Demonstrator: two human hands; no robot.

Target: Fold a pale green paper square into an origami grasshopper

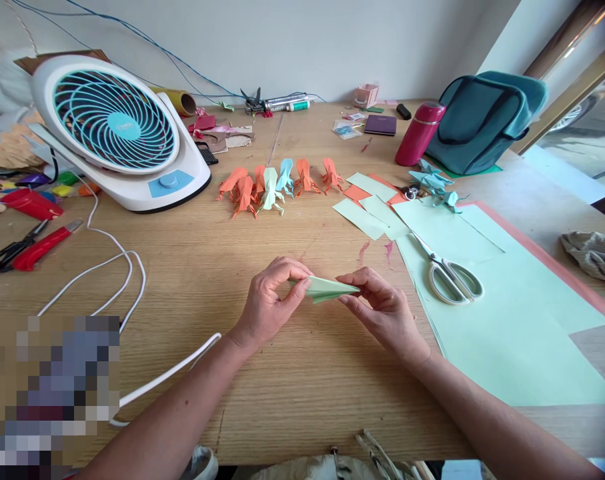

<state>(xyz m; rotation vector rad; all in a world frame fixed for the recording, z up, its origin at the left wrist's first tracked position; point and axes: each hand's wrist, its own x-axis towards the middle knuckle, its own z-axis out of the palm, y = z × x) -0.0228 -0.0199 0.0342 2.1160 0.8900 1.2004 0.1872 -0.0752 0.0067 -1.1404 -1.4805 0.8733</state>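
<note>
Between my hands, above the table, is a folded piece of light green paper (327, 289), narrow and pointed toward the right. My left hand (275, 293) pinches its wider left end between thumb and fingers. At the pointed right end, my right hand (382, 307) grips the tip with thumb and forefinger. Beyond the hands stand several folded paper figures with thin legs: orange ones (305, 176), a light green one (271, 192) and a blue one (285, 177). White-handled scissors (452, 279) lie right of my right hand on large light green sheets (502, 333).
A white fan (127, 127) stands at the back left, its white cable (132, 267) looping over the table. Red-handled cutter (45, 247) and black scissors lie far left. Cut paper pieces (365, 219), a magenta bottle (419, 133) and a teal bag (477, 127) are at the right.
</note>
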